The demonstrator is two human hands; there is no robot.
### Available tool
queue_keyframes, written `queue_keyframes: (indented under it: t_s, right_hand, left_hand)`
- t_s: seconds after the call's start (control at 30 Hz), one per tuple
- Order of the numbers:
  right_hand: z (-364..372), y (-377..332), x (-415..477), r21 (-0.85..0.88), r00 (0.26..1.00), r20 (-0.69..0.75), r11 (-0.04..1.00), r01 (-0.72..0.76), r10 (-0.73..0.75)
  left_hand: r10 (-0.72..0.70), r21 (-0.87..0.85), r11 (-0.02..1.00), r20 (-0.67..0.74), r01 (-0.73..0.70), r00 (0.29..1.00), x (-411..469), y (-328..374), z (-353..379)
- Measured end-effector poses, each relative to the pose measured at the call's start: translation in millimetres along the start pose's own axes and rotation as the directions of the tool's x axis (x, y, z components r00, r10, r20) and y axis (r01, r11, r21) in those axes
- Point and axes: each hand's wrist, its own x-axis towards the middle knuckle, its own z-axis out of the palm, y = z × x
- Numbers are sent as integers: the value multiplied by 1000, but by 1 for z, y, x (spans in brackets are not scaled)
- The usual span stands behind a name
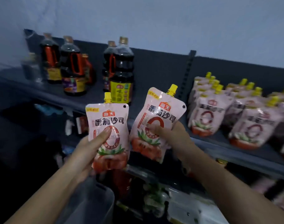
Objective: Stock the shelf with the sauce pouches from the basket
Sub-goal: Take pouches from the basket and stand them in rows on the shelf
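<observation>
Two sauce pouches up in front of the shelf (235,152): left pouch (108,136) pinched in the left hand (84,152), right pouch (157,125) clamped in the right hand (175,139), each grip closed with thumb on the front. Best carried right, set upright beside the stocked pouches (227,113), spouts up, labels forward, clear of the dark bottles (120,70).

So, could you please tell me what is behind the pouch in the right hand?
Behind the right hand's pouch are the shelf edge and dark back panel; anything directly behind it is hidden.
</observation>
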Motion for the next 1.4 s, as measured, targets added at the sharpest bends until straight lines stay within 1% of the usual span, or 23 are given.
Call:
queue_keyframes:
  t_s: [0.07,0.17,0.23,0.33,0.5,0.57,0.67,0.73,0.83,0.93,1.1,1.23,1.33,1.4]
  right_hand:
    - [-31,-13,-19,-56,997,-75,998,5,-9]
    - [-84,-31,-59,-111,971,-233,994,21,-47]
    - [-117,-41,-88,-154,952,-298,988,21,-67]
    - [-166,-51,-135,-179,906,-416,984,-1,-75]
    - [-249,-70,-212,-219,827,-554,975,-37,-93]
    - [-284,-75,-243,-217,796,-599,975,-57,-86]
    - [-336,-81,-288,-214,759,-647,973,-89,-73]
    - [-370,-82,-314,-202,715,-696,973,-111,-63]
    - [-416,-81,-344,-192,684,-728,971,-139,-46]
    - [-454,-83,-363,-186,655,-755,972,-146,-46]
    - [-511,-86,-376,-163,646,-763,976,-147,-30]
    - [-556,-84,-370,-174,637,-770,973,-149,-40]
    - [-592,-80,-361,-179,623,-782,969,-169,-36]
    - [-616,-80,-352,-182,626,-779,967,-177,-32]
  left_hand:
    - [-3,34,999,59,1,998,4,-1,33]
    - [-32,61,998,206,20,978,3,-6,92]
    - [-56,74,997,287,36,956,0,-12,132]
    - [-77,87,995,420,44,904,-9,-28,190]
    - [-76,50,997,518,58,852,-30,-65,286]
    - [-98,62,995,552,76,828,-40,-81,323]
    - [-140,85,990,565,112,813,-55,-106,379]
    - [-151,94,988,583,119,798,-65,-122,417]
    - [-167,114,986,630,122,758,-79,-141,469]
    - [-140,97,990,664,101,735,-92,-158,519]
    - [-177,153,984,727,96,663,-107,-183,585]
    - [-192,206,977,706,62,682,-97,-203,626]
    - [-202,223,973,675,65,709,-82,-217,651]
    - [-219,239,968,671,73,709,-74,-225,666]
